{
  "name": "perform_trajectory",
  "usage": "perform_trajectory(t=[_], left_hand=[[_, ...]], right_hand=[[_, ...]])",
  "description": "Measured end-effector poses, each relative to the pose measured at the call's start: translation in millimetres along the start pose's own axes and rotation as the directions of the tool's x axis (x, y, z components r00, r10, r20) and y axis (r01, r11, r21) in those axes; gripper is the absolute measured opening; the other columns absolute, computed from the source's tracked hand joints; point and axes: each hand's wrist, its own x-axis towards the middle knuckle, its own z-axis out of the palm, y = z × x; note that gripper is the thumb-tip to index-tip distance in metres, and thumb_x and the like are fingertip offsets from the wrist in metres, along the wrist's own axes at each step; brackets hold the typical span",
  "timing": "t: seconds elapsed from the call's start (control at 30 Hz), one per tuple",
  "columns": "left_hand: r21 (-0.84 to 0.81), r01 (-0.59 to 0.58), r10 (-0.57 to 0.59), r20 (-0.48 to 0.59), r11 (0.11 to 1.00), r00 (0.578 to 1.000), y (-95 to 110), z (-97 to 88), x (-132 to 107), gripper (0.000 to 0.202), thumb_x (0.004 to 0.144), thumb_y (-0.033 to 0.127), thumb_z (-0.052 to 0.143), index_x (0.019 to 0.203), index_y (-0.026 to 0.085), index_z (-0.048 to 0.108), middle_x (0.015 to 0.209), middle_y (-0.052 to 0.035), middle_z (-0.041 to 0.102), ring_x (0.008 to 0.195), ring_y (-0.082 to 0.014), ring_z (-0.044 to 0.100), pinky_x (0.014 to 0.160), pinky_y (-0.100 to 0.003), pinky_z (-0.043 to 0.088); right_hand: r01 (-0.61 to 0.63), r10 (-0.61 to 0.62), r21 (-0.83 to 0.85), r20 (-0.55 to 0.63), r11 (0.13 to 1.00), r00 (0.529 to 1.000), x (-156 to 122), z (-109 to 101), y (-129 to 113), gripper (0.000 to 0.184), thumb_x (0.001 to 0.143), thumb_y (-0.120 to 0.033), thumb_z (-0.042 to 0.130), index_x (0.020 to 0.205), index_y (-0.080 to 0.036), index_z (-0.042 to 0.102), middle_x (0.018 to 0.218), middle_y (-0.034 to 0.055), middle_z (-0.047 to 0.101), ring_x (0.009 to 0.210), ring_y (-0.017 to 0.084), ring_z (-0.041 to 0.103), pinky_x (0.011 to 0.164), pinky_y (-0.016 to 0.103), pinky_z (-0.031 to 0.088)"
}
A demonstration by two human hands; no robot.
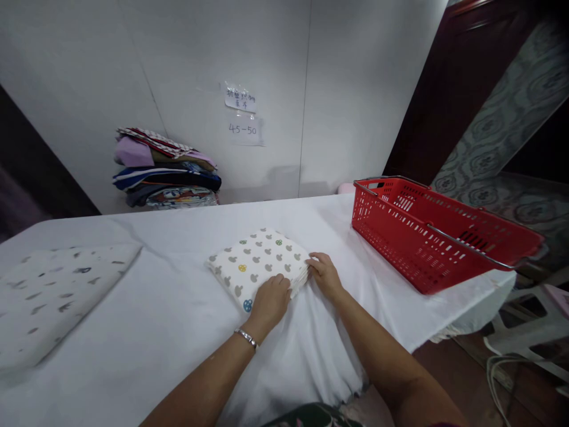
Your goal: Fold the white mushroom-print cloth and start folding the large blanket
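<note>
A folded white cloth (260, 255) printed with grey shapes and a few yellow, green and blue ones lies on the table in front of me. Its layers show along the near right edge. My left hand (272, 299), with a silver bracelet at the wrist, grips that near edge with fingers curled over it. At the right corner, my right hand (324, 276) pinches the stacked layers between thumb and fingers. The undersides of both hands' grips are partly hidden.
Another white printed cloth (57, 296) is spread at the left. A red plastic basket (391, 237) with metal handles stands at the right edge of the white-covered table (178, 356). Several folded fabrics (166, 169) are stacked by the wall. Paper signs (246, 130) hang there.
</note>
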Motion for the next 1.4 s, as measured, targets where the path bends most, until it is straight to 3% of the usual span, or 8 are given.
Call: perform_trajectory(t=[0.37,0.7,1.4], left_hand=[[-0.093,0.072,-0.075,-0.028,0.993,0.997,-2.5,3.7,-0.4,0.007,0.083,0.018,0.050,0.089,0.020,0.054,0.090,-0.0022,0.056,0.084,-0.0173,0.052,0.074,-0.030,0.038],[-0.163,0.107,-0.111,-0.016,0.981,0.994,-0.9,-2.3,0.5,0.007,0.085,0.021,0.048,0.087,0.021,0.055,0.087,-0.0010,0.057,0.081,-0.0157,0.052,0.071,-0.028,0.038],[-0.318,0.155,-0.180,-0.048,0.935,0.983,-6.8,-0.5,1.6,0.021,0.090,0.024,0.035,0.080,0.020,0.053,0.082,-0.0004,0.057,0.077,-0.0142,0.053,0.067,-0.026,0.036]], right_hand=[[-0.024,0.023,0.030,0.031,0.999,0.999,-0.1,-3.0,-3.6,0.030,0.081,-0.011,0.049,0.101,-0.026,0.066,0.111,0.0070,0.059,0.105,0.022,0.050,0.090,0.041,0.045],[-0.040,0.037,0.063,0.047,0.997,0.998,1.5,-4.4,-6.2,0.019,0.088,-0.028,0.050,0.096,-0.025,0.067,0.112,0.0079,0.059,0.106,0.022,0.050,0.091,0.041,0.044],[0.103,-0.094,-0.056,0.149,0.993,0.984,1.9,-1.5,-7.3,0.024,0.085,-0.015,0.052,0.102,-0.023,0.066,0.121,0.0078,0.059,0.118,0.025,0.046,0.094,0.047,0.041]])
